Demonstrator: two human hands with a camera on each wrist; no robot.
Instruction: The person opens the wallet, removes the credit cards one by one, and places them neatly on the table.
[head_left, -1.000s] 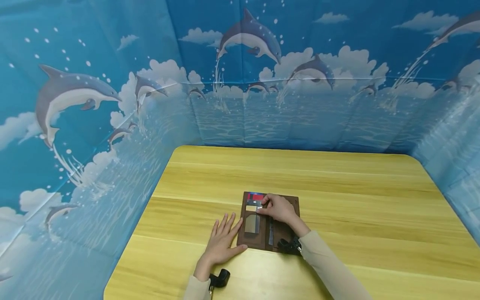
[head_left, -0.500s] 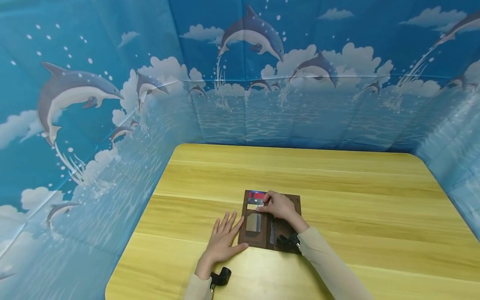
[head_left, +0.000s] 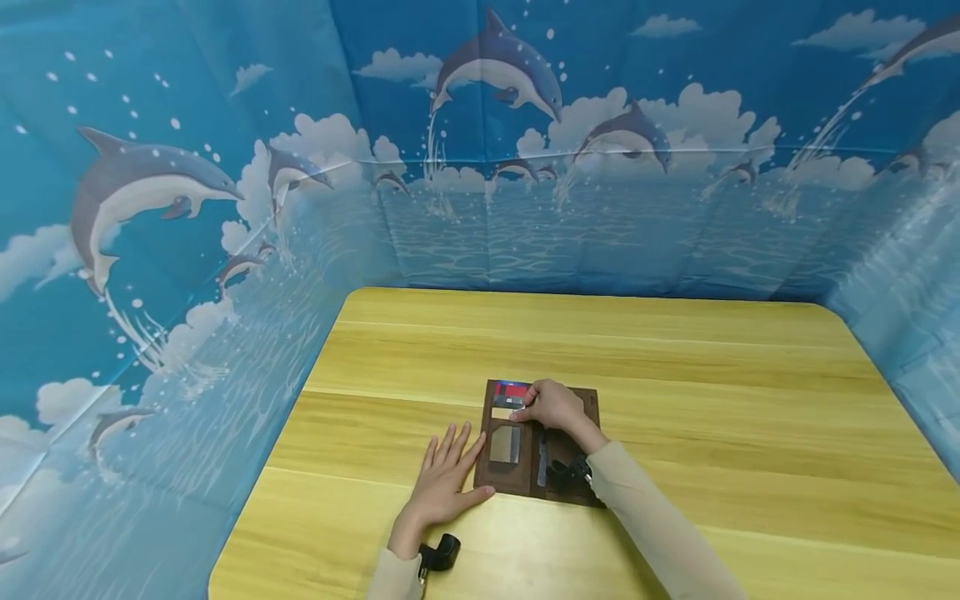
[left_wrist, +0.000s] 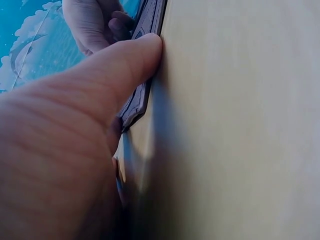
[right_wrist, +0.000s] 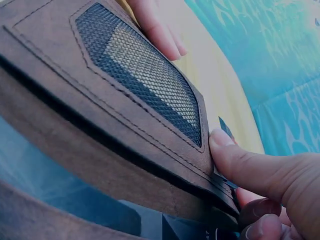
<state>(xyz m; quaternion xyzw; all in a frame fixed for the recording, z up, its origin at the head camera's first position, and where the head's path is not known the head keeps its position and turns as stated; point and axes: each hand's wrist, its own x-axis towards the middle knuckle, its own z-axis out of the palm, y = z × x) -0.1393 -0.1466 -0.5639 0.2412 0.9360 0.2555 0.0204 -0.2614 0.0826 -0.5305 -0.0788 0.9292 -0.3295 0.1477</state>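
Observation:
A brown leather wallet (head_left: 510, 479) lies spread flat on the table, with a mesh window (right_wrist: 150, 70) on its left half. Above the window, several cards sit in slots, among them a red and blue card (head_left: 512, 389). My right hand (head_left: 558, 408) reaches over the wallet and pinches a card by its right end, just above the window. A dark corner of that card (right_wrist: 225, 127) shows behind the thumb; the rest is hidden. My left hand (head_left: 441, 486) rests with spread fingers along the wallet's left side, its thumb (left_wrist: 135, 55) against the near edge.
The yellow wood-grain table (head_left: 712, 400) extends around the wallet. A blue curtain with dolphins (head_left: 502, 225) hangs along its far and side edges. Black wrist devices (head_left: 442, 552) are strapped to both forearms.
My right hand keeps its pinch at the cards and shifts only very slightly. The left hand and wallet stay in place; the head view sways a little.

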